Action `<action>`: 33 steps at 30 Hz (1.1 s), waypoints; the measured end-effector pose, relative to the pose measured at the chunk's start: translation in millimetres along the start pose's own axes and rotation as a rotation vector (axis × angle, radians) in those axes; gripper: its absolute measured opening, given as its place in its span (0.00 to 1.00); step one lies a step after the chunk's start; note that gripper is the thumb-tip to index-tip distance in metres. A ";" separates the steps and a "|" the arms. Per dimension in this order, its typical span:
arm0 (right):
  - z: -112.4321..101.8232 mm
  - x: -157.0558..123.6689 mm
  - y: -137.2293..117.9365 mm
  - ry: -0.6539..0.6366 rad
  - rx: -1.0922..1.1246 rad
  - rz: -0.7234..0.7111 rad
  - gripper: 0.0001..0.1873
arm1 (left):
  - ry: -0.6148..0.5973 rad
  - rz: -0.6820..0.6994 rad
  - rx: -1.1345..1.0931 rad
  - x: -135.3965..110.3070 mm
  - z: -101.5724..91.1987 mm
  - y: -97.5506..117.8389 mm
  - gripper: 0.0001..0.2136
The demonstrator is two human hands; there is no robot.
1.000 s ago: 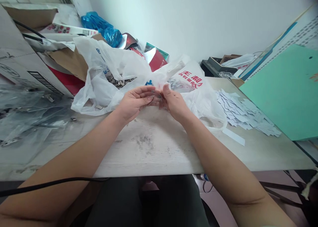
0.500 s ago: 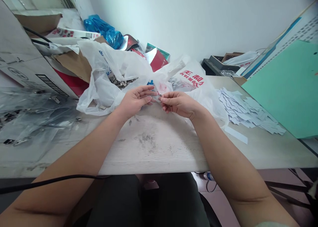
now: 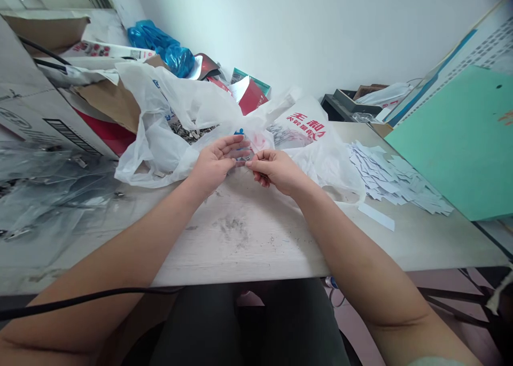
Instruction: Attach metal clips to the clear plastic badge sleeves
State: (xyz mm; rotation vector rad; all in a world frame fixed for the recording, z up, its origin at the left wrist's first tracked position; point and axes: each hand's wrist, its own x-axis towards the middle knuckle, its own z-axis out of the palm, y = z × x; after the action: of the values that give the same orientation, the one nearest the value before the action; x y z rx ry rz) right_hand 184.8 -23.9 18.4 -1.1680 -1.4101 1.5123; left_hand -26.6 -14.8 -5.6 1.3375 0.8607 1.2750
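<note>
Over the middle of the table, my left hand [image 3: 214, 162] curves around what looks like a small clear plastic bag [image 3: 241, 161], its thumb set apart from the stretched fingers. Facing it, my right hand [image 3: 276, 169] pinches thumb and forefinger at the bag's edge. Whatever sits in that pinch is too small to make out. Just behind the left hand lies an open white plastic bag [image 3: 138, 160] with many small metal pieces [image 3: 192, 134] in it. Beyond the right hand is another white bag with red print [image 3: 300, 128], holding pale contents.
Clear bags with metal bits [image 3: 52, 200] cover the table's left side. A carton [image 3: 36, 109] stands behind them. Paper slips [image 3: 385, 176] are heaped at right beside a green panel [image 3: 457, 147]. A black cable [image 3: 100, 292] runs along the front edge at left.
My right hand has moved slightly left, closer to the left hand, and its pinch now meets the clear plastic. The head view has shifted a little to the right.
</note>
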 end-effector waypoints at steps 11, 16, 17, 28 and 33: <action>6.0 -3.4 -3.7 0.091 0.019 0.024 0.19 | -0.136 0.048 0.045 -6.2 6.7 -0.6 0.26; 8.0 -3.7 -3.3 0.079 0.054 -0.002 0.21 | -0.149 0.073 0.119 -8.3 10.6 -0.9 0.23; 8.3 -3.5 -3.0 0.075 0.061 -0.002 0.21 | -0.157 0.078 0.129 -8.7 11.0 -1.0 0.23; 7.9 2.2 6.2 -0.006 0.196 -0.024 0.24 | -0.276 0.100 0.277 -12.8 8.6 -5.7 0.37; 9.2 3.1 9.6 -0.057 0.202 -0.076 0.30 | -0.233 0.101 0.240 -17.3 13.7 3.3 0.43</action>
State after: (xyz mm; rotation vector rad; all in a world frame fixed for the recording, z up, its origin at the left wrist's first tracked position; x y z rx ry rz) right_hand 175.7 -24.9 8.4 -0.9451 -1.2896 1.6035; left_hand -16.8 -34.8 -4.6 1.7016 0.8078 1.0895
